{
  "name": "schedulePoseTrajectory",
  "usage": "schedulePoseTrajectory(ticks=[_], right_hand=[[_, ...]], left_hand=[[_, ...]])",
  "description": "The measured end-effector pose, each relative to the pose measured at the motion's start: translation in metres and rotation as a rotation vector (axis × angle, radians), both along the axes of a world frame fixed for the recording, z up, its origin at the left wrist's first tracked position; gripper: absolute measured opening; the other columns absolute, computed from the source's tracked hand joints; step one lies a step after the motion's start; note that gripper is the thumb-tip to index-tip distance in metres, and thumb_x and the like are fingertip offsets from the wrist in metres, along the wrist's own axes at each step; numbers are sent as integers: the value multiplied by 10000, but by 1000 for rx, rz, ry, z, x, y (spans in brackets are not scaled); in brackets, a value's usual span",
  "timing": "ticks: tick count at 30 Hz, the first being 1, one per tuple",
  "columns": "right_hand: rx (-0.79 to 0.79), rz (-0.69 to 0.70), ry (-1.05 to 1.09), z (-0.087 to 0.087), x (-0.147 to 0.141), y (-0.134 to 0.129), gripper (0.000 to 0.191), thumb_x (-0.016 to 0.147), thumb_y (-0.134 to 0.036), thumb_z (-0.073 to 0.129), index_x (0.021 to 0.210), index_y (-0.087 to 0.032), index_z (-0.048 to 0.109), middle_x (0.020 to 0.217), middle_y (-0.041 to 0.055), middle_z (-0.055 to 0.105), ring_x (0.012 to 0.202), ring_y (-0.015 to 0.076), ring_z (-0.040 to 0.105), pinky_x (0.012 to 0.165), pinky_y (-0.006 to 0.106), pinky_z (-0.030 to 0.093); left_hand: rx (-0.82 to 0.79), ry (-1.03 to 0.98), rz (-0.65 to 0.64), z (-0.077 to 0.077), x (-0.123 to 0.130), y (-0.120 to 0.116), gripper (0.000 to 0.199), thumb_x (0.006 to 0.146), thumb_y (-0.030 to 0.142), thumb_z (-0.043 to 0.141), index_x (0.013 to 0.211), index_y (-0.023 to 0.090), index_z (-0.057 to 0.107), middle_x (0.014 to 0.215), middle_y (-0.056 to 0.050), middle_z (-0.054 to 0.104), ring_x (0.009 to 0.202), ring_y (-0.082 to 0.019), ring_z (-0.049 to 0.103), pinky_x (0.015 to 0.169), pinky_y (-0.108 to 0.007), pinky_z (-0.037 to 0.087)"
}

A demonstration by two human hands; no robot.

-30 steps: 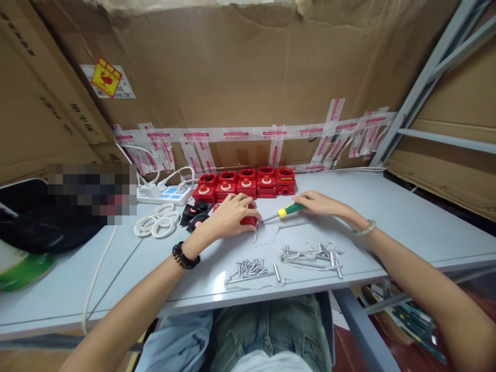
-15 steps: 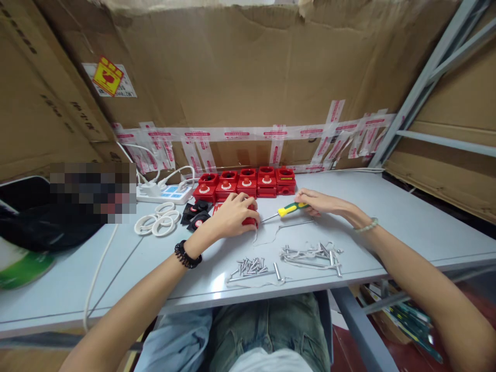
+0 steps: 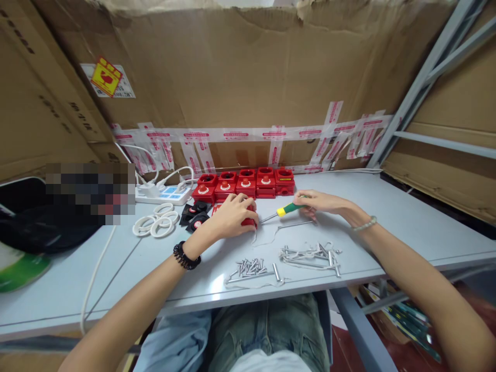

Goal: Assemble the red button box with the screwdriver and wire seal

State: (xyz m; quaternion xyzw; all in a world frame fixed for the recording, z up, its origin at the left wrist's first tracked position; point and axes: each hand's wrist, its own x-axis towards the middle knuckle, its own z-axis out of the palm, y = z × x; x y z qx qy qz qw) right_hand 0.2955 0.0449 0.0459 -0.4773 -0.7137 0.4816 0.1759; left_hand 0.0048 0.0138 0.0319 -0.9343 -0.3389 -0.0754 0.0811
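My left hand (image 3: pixel 236 214) is wrapped over a small red housing (image 3: pixel 251 217) on the table, covering most of it. A thin white cord hangs from its near side. In my right hand (image 3: pixel 312 201) is the handle of a yellow-and-green screwdriver (image 3: pixel 285 210). Its shaft points left, with the tip at the right side of the red housing. Just below the screwdriver lies a thin metal rod (image 3: pixel 296 224) tied to a white cord. Behind my left hand stands a row of several similar red housings (image 3: pixel 247 182).
Several white rings (image 3: pixel 161 227) and black parts (image 3: pixel 197 222) lie left of my left hand. Near the front edge are a pile of screws (image 3: pixel 251 267) and a heap of metal rods with cords (image 3: pixel 310 256). A power strip (image 3: pixel 165 194) sits at the back left, before a cardboard wall (image 3: pixel 251 72).
The screwdriver handle has turned, showing more green where yellow was. My right fingers have shifted a little around it. My left hand stays on the red housing.
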Motion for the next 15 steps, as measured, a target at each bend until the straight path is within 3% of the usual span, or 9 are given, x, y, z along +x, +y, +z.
schedulePoseTrajectory(ticks=[3, 6, 11, 15], right_hand=[[43, -78, -42, -9, -3, 5, 510, 831, -667, 549, 634, -220, 400, 405, -75, 357, 353, 80, 347, 381, 250, 302], [58, -107, -18, -13, -5, 8, 465, 850, -631, 551, 687, -214, 422, 412, -88, 350, 349, 67, 315, 373, 234, 252], [-33, 16, 42, -1, 0, 3, 370, 768, -496, 717, 880, -209, 513, 519, -82, 459, 439, 80, 413, 436, 226, 369], [61, 29, -57, -4, -11, -1, 505, 877, -639, 498, 633, -198, 482, 412, -64, 405, 374, 74, 369, 409, 240, 339]], left_hand=[[0, -12, -2, 0, 0, 0, 149, 874, 399, 656, 944, 295, 736, 1106, -48, 619, 1041, -273, 507, 884, -405, 337], [-3, -9, 3, 1, 1, -1, 151, 846, 397, 683, 938, 293, 741, 1109, -52, 615, 1053, -283, 505, 894, -414, 341], [-2, 41, 21, 3, 1, -1, 168, 841, 370, 701, 995, 312, 733, 1133, -55, 604, 1043, -293, 501, 870, -412, 350], [-23, 28, 22, 3, 2, -1, 155, 854, 367, 689, 988, 309, 739, 1129, -59, 598, 1034, -296, 496, 868, -414, 346]])
